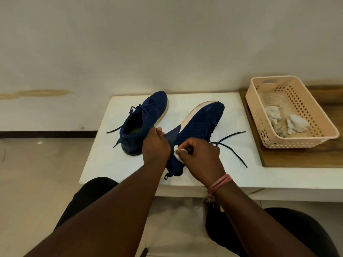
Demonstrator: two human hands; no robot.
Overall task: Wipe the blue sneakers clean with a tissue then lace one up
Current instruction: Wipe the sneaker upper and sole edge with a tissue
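Note:
Two blue sneakers lie on a white table [115,164]. The left sneaker [144,119] stands upright with its opening toward me and its laces loose. The right sneaker [202,121] is tipped on its side, white sole edge up, toe pointing away. My left hand [156,143] grips its heel end. My right hand [202,154] pinches a small white tissue [178,152] against the sneaker's heel side. Its dark laces [230,143] trail loose to the right over the table.
A beige perforated plastic basket [300,138] holding crumpled used tissues [289,121] sits on a wooden board [278,158] at the table's right. A wall stands directly behind the table. My knees are under the table's near edge.

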